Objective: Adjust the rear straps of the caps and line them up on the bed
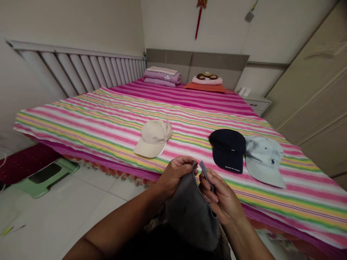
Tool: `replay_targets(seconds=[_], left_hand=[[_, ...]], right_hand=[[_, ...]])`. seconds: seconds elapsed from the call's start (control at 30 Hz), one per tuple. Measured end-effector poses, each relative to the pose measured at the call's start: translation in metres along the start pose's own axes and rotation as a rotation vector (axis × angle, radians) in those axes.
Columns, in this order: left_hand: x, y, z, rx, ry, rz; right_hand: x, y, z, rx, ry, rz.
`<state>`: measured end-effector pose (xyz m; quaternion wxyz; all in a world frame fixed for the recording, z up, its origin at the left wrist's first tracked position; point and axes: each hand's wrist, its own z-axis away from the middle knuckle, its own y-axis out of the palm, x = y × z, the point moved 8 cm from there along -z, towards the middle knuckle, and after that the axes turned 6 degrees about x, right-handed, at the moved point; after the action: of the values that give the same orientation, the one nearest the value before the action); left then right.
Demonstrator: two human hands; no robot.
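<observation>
In front of my body hangs a grey cap (191, 213). My left hand (177, 175) pinches its back edge beside a small dark buckle. Between the fingers of my right hand (219, 193) is the cap's grey strap (204, 169), its free end pointing up and apart from the buckle. On the bed beyond lie a beige cap (154, 136) to the left, and a dark navy cap (228, 146) touching a pale blue cap (264, 159) to the right.
A striped sheet covers the bed (108, 119). Folded purple bedding (162, 76) and a pink pillow (207, 81) sit by the headboard (173, 59). A green stool (48, 177) stands on the floor at left, a white nightstand (256, 103) at the far right.
</observation>
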<state>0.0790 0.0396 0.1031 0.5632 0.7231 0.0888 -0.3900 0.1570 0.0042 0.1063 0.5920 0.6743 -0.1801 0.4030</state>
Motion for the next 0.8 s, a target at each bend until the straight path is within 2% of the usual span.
replay_targets(seconds=[0.43,0.8], left_hand=[[0.003,-0.001,-0.005,0.03,0.004,0.058],[0.002,-0.008,-0.001,-0.024,0.02,-0.021]], right_hand=[[-0.01,-0.004,-0.004,-0.045,0.04,-0.001],[-0.016,-0.006,-0.003,-0.057,0.067,0.033]])
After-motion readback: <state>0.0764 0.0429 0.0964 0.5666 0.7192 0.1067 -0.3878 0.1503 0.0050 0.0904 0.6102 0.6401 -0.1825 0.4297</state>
